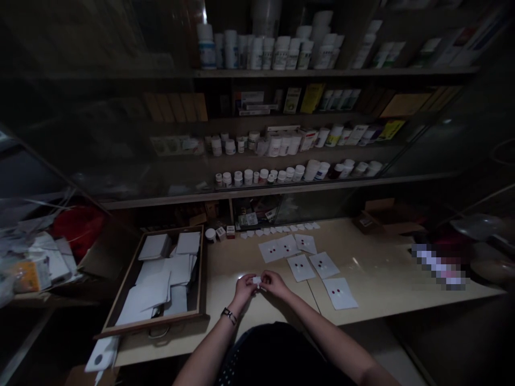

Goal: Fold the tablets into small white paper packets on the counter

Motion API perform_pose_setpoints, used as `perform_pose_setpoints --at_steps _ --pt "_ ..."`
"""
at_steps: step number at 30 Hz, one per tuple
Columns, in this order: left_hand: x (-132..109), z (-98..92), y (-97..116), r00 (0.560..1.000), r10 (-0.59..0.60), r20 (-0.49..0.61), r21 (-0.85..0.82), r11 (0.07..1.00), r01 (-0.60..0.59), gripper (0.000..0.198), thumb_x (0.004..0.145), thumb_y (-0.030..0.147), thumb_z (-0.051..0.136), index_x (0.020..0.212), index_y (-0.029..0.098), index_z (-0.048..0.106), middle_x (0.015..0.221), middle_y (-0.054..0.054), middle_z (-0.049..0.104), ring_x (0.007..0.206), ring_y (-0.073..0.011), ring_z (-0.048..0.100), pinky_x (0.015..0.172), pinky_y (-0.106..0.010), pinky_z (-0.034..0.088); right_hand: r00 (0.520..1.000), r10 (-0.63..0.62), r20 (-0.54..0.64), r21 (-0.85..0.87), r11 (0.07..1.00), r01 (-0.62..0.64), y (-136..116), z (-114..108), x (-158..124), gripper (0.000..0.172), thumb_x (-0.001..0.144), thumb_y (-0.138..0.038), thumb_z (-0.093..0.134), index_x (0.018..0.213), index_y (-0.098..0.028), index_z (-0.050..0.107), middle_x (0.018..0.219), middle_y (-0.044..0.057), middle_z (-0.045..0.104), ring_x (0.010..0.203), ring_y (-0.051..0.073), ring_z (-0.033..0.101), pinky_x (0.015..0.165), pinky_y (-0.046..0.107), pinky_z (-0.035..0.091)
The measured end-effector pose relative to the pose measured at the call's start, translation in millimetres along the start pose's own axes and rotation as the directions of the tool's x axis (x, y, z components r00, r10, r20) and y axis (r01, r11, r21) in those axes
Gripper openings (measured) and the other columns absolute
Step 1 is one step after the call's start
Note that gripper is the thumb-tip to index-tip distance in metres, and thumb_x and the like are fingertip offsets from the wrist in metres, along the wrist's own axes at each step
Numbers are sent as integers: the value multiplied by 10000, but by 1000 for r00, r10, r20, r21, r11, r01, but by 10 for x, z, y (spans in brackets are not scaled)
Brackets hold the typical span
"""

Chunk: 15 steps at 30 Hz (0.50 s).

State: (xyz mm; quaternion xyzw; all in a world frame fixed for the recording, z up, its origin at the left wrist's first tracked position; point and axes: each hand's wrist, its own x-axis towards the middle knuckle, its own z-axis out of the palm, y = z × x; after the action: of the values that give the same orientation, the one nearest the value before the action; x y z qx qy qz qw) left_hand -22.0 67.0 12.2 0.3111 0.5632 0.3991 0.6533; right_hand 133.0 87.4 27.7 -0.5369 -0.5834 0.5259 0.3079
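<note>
My left hand (pixel 245 288) and my right hand (pixel 276 284) meet above the light wooden desk (pixel 374 281), pinching a small white paper piece (pixel 256 280) between their fingertips. A black wristband (pixel 229 316) circles my left wrist. To the right of my right hand lie several white paper squares, each bearing a pair of small dark red tablets; the nearest square (pixel 301 268) is a short reach away. A row of small folded white papers (pixel 277 229) runs along the desk's far side.
An open wooden drawer (pixel 156 321) of white paper sheets juts out at my left. Behind the desk, glass-fronted shelves (pixel 281 182) hold many medicine bottles and boxes. A small white jar (pixel 210 234) stands near the drawer, a cardboard box (pixel 386 215) sits far right, and cluttered packets (pixel 36 262) lie far left.
</note>
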Motion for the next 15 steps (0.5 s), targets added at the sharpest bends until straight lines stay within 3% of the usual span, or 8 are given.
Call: perform_pose_setpoints --at_steps 9,12,15 --pt "-24 -61 72 998 10 67 103 995 -16 668 579 148 691 1225 98 530 632 17 622 439 -102 518 459 -214 407 995 -32 94 -33 999 35 -88 -80 -6 102 585 -186 723 615 -162 629 523 -32 551 528 117 475 516 215 336" --pt "-58 -62 117 989 151 13 156 976 -151 611 576 75 674 1173 144 567 889 -69 679 648 -136 622 588 -228 475 994 -44 99 -87 995 53 -62 -43 -9 82 597 -166 712 599 -157 630 525 -32 543 527 111 464 519 210 325" --pt "-104 -68 126 958 284 -33 236 934 -269 477 567 27 670 1020 169 621 1098 -103 645 847 -150 635 731 -220 485 994 -80 78 -134 987 89 -28 -12 -30 63 614 -129 687 606 -158 632 547 -32 538 541 109 459 529 209 315"
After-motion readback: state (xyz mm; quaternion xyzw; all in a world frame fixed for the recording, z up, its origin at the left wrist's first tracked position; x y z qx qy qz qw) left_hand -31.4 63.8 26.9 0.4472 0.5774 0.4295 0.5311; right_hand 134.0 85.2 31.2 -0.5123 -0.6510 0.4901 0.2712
